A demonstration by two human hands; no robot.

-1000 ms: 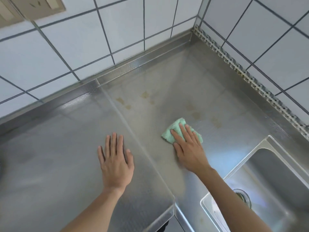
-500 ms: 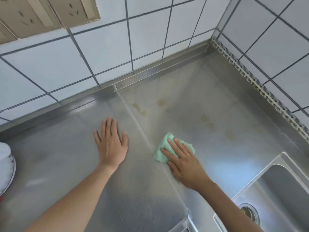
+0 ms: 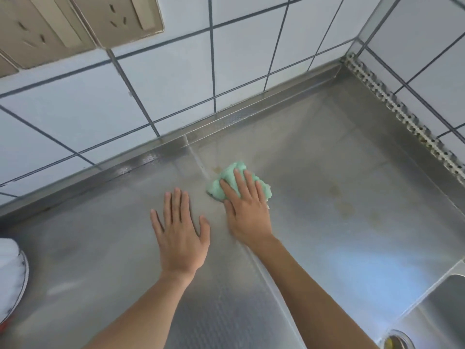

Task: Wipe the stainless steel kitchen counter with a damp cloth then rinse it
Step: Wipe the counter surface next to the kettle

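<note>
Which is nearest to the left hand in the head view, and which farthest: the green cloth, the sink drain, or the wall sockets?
1. Green cloth, just right of the left hand, under the right hand.
2. Wall sockets, up on the tiles.
3. Sink drain, bottom right corner.

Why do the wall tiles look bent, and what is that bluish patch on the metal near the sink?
Head view: the wide-angle lens bows the tile lines; the bluish patch is light glaring off the steel counter beside the sink; the white object at the left edge is blurred; the green cloth under the right hand stays fairly sharp.
</note>
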